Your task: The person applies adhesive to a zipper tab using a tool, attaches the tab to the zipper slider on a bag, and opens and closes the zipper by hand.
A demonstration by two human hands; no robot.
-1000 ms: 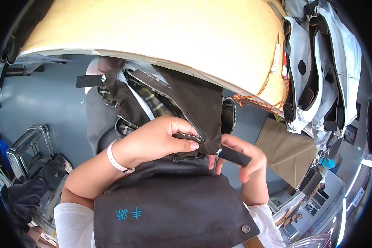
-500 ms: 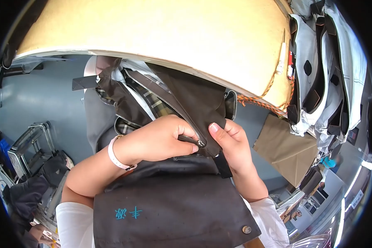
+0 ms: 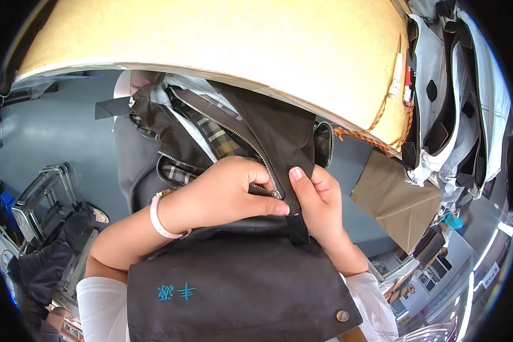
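Note:
On my lap lies a dark brown bag point(image 3: 268, 126) with a checked lining point(image 3: 218, 137) showing through its open metal zipper point(image 3: 228, 122). My left hand point(image 3: 233, 185), with a pale pink band at the wrist, is closed on the zipper near its end; the thumb is at the slider point(image 3: 277, 195), and the fingertips are partly hidden. My right hand point(image 3: 319, 196) grips the bag's brown edge between thumb and fingers, just right of the slider. A dark strap end point(image 3: 300, 229) hangs below it. Other zippered openings point(image 3: 176, 171) lie at the left of the bag.
A pale yellow tabletop point(image 3: 211, 34) curves in front of me. A white-handled awl point(image 3: 395, 74) and orange cord point(image 3: 370, 141) lie at its right edge. Unfinished bags point(image 3: 439, 102) hang at right above brown fabric point(image 3: 399, 199). A metal-framed stool point(image 3: 45, 199) stands left.
My left thumb has moved slightly right along the zipper end, toward my right hand. The strap end below has shifted a little left. Both hands keep their hold.

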